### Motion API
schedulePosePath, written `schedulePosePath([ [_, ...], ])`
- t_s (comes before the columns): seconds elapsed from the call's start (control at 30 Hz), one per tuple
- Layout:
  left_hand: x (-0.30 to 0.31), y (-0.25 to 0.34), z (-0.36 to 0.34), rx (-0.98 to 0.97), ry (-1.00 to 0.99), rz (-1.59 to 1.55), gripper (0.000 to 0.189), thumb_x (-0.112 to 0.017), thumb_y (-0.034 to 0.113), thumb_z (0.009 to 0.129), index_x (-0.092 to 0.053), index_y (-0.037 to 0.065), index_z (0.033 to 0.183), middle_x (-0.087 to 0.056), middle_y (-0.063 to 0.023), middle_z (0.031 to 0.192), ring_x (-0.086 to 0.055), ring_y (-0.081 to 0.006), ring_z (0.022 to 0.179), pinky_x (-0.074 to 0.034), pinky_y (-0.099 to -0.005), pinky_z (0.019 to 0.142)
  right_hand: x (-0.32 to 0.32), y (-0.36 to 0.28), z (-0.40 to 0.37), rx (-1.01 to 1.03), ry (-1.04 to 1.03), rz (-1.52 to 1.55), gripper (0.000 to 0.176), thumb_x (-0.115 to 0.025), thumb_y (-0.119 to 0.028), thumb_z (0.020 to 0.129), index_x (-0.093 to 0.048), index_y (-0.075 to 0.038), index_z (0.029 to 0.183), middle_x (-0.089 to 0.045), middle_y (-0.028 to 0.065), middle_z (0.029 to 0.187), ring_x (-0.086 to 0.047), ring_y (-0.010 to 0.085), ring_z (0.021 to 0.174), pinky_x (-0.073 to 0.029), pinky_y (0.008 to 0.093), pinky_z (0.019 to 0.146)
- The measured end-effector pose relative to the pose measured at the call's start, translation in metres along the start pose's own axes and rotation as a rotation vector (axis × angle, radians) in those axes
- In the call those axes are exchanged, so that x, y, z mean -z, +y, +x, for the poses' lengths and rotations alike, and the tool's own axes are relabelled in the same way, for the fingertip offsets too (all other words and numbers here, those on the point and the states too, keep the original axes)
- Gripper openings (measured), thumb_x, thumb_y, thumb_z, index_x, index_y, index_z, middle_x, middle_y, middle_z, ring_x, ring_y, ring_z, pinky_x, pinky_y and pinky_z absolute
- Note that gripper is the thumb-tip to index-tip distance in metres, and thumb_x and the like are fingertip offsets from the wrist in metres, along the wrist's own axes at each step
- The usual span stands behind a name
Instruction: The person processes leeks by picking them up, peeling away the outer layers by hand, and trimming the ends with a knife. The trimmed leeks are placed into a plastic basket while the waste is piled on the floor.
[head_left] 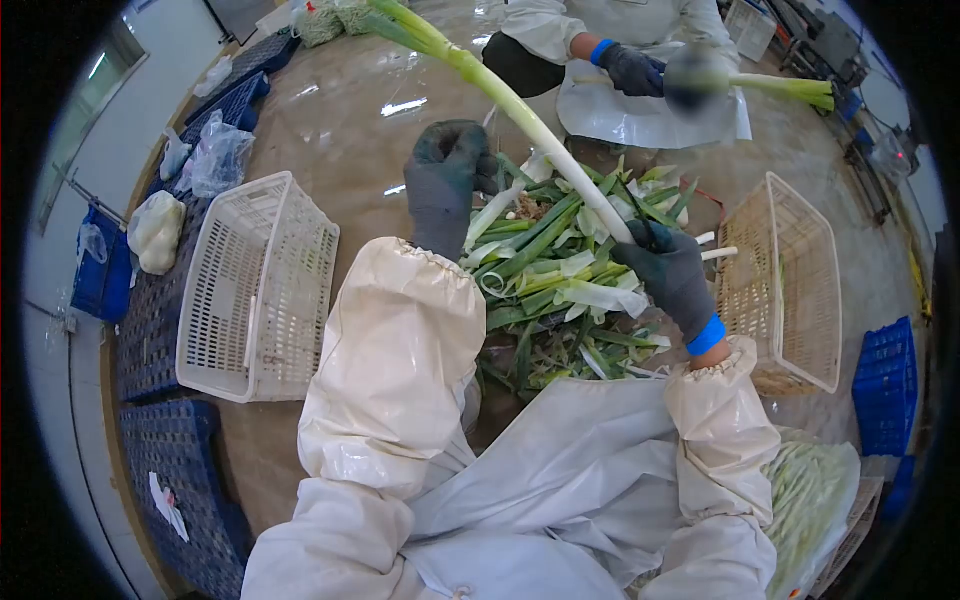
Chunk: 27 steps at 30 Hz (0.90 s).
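Note:
My right hand (668,270), in a dark grey glove with a blue band at the wrist, grips a long leek (540,130) near its white root end. The leek slants up and left, its green top reaching the upper edge of the view. To the left, my left hand (448,180) is raised in a dark glove with its fingers curled in. Whatever it may hold is hidden; the leek passes to its right, apart from it. Below both hands lies a heap of leek trimmings (560,270), green leaves and pale peelings, on the floor.
White plastic crates stand at left (250,300) and right (800,300). A co-worker's gloved hand (635,72) holds another leek (790,86) opposite me. Blue pallets (170,470) line the left side. A bag of pale stalks (815,500) lies at lower right, near a blue crate (885,390).

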<state>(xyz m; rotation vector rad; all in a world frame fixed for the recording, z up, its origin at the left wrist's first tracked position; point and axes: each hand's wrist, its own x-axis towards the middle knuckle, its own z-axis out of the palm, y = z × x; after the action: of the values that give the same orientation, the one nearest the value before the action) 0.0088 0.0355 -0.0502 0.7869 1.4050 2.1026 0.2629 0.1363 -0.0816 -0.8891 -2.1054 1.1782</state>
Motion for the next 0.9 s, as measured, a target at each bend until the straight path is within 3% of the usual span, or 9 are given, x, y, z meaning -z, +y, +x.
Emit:
schedulePosePath([
  [0.13,0.000,0.001,0.009,-0.024,0.049,-0.044,0.036,-0.066,0.023,0.089,-0.056,-0.003,0.112,-0.062,-0.0085,0.091,-0.064,-0.0180,0.072,-0.055,-0.0281,0.056,0.001,-0.002,0.000,0.021,-0.008,-0.045,0.029,-0.074,-0.020,0.076,-0.071,-0.004,0.101,-0.066,0.0061,0.071,-0.057,0.0101,0.060,-0.046,0.0274,0.058],
  [0.23,0.000,-0.003,0.007,-0.020,0.061,-0.098,0.035,-0.066,0.023,0.089,-0.058,-0.003,0.111,-0.062,-0.0080,0.087,-0.065,-0.0176,0.075,-0.055,-0.0287,0.056,-0.001,-0.012,-0.003,0.003,-0.034,-0.093,0.029,-0.074,-0.020,0.076,-0.071,-0.004,0.100,-0.066,0.0073,0.072,-0.057,0.0116,0.060,-0.046,0.0277,0.058],
  [0.33,0.004,0.001,0.004,0.074,-0.047,-0.036,0.031,-0.067,0.022,0.088,-0.061,-0.002,0.107,-0.063,-0.0072,0.082,-0.064,-0.0156,0.070,-0.053,-0.0276,0.052,-0.002,-0.017,-0.003,0.027,-0.056,-0.143,0.029,-0.074,-0.020,0.076,-0.071,-0.004,0.100,-0.066,0.0082,0.072,-0.058,0.0126,0.060,-0.046,0.0282,0.059],
  [0.5,0.003,0.004,-0.001,0.071,-0.024,0.099,0.021,-0.066,0.017,0.088,-0.066,0.000,0.099,-0.063,-0.0052,0.075,-0.058,-0.0111,0.058,-0.049,-0.0247,0.047,-0.001,-0.016,-0.004,0.039,-0.014,-0.091,0.028,-0.073,-0.021,0.076,-0.071,-0.004,0.099,-0.065,0.0087,0.071,-0.058,0.0131,0.060,-0.046,0.0287,0.059],
  [0.6,-0.005,0.010,-0.008,0.086,-0.168,0.153,0.019,-0.065,0.016,0.088,-0.067,0.000,0.098,-0.063,-0.0041,0.072,-0.057,-0.0096,0.056,-0.047,-0.0238,0.046,0.002,-0.005,0.001,0.073,0.023,-0.030,0.028,-0.073,-0.020,0.077,-0.070,-0.003,0.099,-0.065,0.0072,0.070,-0.057,0.0115,0.061,-0.046,0.0281,0.059],
  [0.73,-0.014,0.010,-0.017,0.207,-0.488,0.238,0.019,-0.066,0.016,0.088,-0.067,0.000,0.099,-0.063,-0.0041,0.075,-0.058,-0.0091,0.058,-0.048,-0.0233,0.048,0.012,0.001,0.005,-0.027,0.057,0.075,0.026,-0.073,-0.017,0.077,-0.070,-0.002,0.099,-0.064,0.0034,0.070,-0.055,0.0089,0.062,-0.045,0.0270,0.059],
  [0.83,-0.020,0.000,-0.018,0.233,-0.431,0.180,0.022,-0.066,0.016,0.088,-0.066,0.001,0.103,-0.065,-0.0047,0.079,-0.059,-0.0095,0.060,-0.049,-0.0238,0.049,0.017,0.005,0.006,0.004,0.079,0.073,0.026,-0.073,-0.016,0.078,-0.070,-0.002,0.099,-0.064,0.0018,0.071,-0.054,0.0080,0.063,-0.045,0.0265,0.059],
  [0.9,-0.024,-0.008,-0.014,0.042,-0.270,0.145,0.024,-0.066,0.016,0.088,-0.064,0.001,0.106,-0.065,-0.0049,0.081,-0.060,-0.0096,0.061,-0.049,-0.0243,0.049,0.016,0.002,0.005,-0.006,0.085,0.079,0.026,-0.073,-0.016,0.077,-0.070,-0.002,0.099,-0.064,0.0022,0.072,-0.055,0.0080,0.063,-0.046,0.0265,0.060],
])
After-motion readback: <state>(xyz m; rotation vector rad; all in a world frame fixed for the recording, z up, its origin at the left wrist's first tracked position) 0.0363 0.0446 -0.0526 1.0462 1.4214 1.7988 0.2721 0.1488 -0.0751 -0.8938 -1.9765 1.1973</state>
